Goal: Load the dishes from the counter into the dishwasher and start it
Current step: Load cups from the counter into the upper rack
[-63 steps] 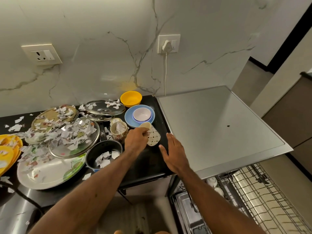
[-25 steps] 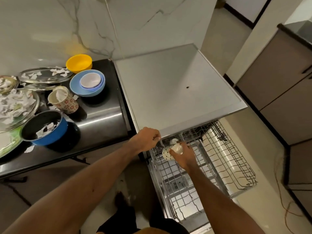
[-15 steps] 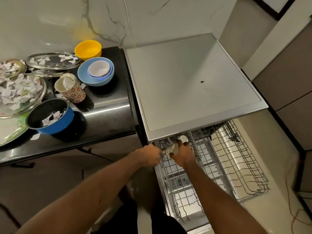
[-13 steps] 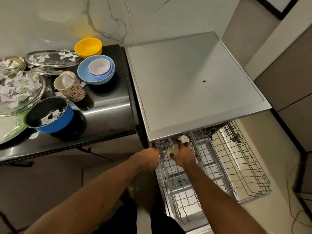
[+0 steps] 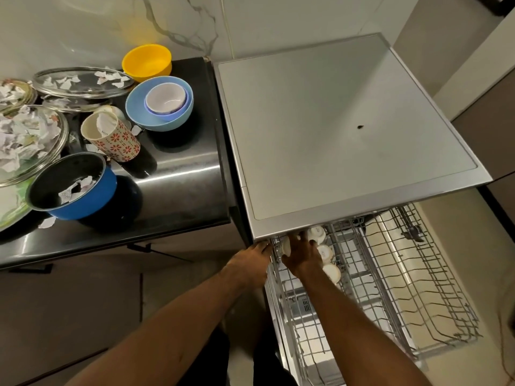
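The dishwasher's upper rack [image 5: 395,277] is pulled out below its grey top [image 5: 348,121]. My right hand [image 5: 302,256] holds a pale patterned cup [image 5: 285,245] at the rack's back left, mostly hidden by my fingers and the top's edge. My left hand [image 5: 252,259] grips the rack's left rim. Three white cups [image 5: 324,252] sit upside down in the rack beside my right hand. On the black counter [image 5: 181,176] stand a floral cup [image 5: 111,136], a blue pan [image 5: 73,185], a blue bowl [image 5: 139,107] with a white bowl [image 5: 165,97] in it, and a yellow bowl [image 5: 147,62].
Glass lids [image 5: 83,82] and plates [image 5: 25,135] covered in paper scraps crowd the counter's left side. Paper scraps also lie in the pan and the floral cup. A lower rack shows beneath the upper one. Brown cabinets [image 5: 482,112] stand to the right.
My left hand lifted the patterned cup off the counter and my right hand took it. The cup has gone further back into the rack, under the dishwasher's top edge.
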A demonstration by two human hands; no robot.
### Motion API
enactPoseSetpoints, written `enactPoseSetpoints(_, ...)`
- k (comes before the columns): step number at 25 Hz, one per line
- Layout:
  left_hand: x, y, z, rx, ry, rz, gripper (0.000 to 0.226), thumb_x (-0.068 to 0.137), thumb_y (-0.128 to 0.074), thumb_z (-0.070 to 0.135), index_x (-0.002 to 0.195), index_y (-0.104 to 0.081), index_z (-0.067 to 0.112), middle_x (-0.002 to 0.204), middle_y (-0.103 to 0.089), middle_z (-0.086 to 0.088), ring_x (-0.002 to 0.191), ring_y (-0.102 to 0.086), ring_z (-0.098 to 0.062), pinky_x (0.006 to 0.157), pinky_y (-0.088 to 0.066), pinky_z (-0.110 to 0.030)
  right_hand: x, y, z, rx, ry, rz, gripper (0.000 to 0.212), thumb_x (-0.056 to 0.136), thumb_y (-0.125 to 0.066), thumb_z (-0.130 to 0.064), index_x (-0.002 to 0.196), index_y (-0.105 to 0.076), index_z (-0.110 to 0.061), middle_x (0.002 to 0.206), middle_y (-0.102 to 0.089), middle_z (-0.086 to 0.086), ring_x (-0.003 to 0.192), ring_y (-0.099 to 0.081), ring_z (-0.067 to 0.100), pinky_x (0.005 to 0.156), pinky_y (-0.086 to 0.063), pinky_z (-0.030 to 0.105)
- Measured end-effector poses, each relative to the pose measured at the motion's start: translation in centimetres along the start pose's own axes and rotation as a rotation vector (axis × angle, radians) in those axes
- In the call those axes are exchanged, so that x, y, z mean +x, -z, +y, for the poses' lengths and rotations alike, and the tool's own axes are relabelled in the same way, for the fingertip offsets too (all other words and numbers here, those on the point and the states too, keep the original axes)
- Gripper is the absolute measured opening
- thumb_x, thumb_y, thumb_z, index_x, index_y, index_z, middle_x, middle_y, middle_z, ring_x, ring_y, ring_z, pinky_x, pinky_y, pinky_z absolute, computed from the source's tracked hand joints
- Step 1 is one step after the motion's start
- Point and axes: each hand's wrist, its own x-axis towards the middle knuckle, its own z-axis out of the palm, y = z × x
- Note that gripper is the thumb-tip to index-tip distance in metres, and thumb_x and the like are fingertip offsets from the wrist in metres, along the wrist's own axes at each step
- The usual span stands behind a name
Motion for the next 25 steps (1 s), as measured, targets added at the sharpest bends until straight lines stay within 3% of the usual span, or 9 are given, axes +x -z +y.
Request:
enactPoseSetpoints(7, 0.1, -0.3, -0.2, 0.018, -0.024, 0.032, 0.087, 0.095, -0.063, 0.023, 0.164, -0.01, 0.015, 0.17, -0.014, -0.01, 0.151, -0.03, -0.032, 0.122, -0.032, -0.048, 0.6, -2.6, 0.0, -0.107, 0.043, -0.033, 0.091, 0.1, -0.062, -0.047, 0.165, 0.0, -0.04, 0.174, 0.003, 0.012, 0.154, -0.02, 0.045, 0.112, -0.045, 0.054)
enactPoseSetpoints(12, 0.0, -0.1, 0.1, 0.044, -0.05, 0.041, 0.085, 0.095, -0.062, 0.021, 0.163, -0.012, 0.014, 0.17, -0.013, -0.011, 0.151, -0.027, -0.032, 0.124, -0.029, -0.046, 0.9, -2.9, 0.7, -0.077, 0.069, -0.013, 0.089, 0.1, -0.065, -0.042, 0.165, -0.006, -0.041, 0.174, -0.001, 0.012, 0.154, -0.024, 0.045, 0.111, -0.046, 0.052)
enactPoseSetpoints(18, -0.1, 0.4, 1.5, 0.055, -0.075, 0.096, 0.087, 0.094, -0.059, 0.018, 0.164, -0.009, 0.015, 0.171, -0.01, -0.008, 0.155, -0.021, -0.03, 0.126, -0.024, -0.044, -0.1, -1.2, 1.4, -0.03, 0.035, -0.08, 0.096, 0.099, -0.065, -0.037, 0.166, 0.003, -0.035, 0.174, 0.007, 0.011, 0.15, -0.034, 0.041, 0.11, -0.048, 0.049)
enactPoseSetpoints(23, -1.2, 0.9, 3.4, 0.1, -0.111, 0.062, 0.092, 0.093, -0.062, 0.016, 0.165, -0.005, 0.014, 0.172, -0.005, -0.009, 0.156, -0.019, -0.029, 0.127, -0.023, -0.043, -4.1, 1.0, 2.6, -0.02, 0.031, 0.026, 0.092, 0.1, -0.059, -0.045, 0.167, -0.004, -0.015, 0.169, -0.02, 0.016, 0.142, -0.043, 0.04, 0.107, -0.049, 0.05)
enactPoseSetpoints(25, -1.8, 1.5, 4.4, 0.12, -0.156, 0.098, 0.093, 0.094, -0.061, 0.013, 0.165, -0.002, 0.014, 0.172, -0.001, -0.008, 0.157, -0.017, -0.028, 0.127, -0.022, -0.042, -6.1, 2.0, 3.2, -0.017, 0.011, 0.121, 0.088, 0.101, -0.052, -0.054, 0.166, -0.009, -0.014, 0.168, -0.026, 0.015, 0.144, -0.041, 0.037, 0.114, -0.042, 0.05)
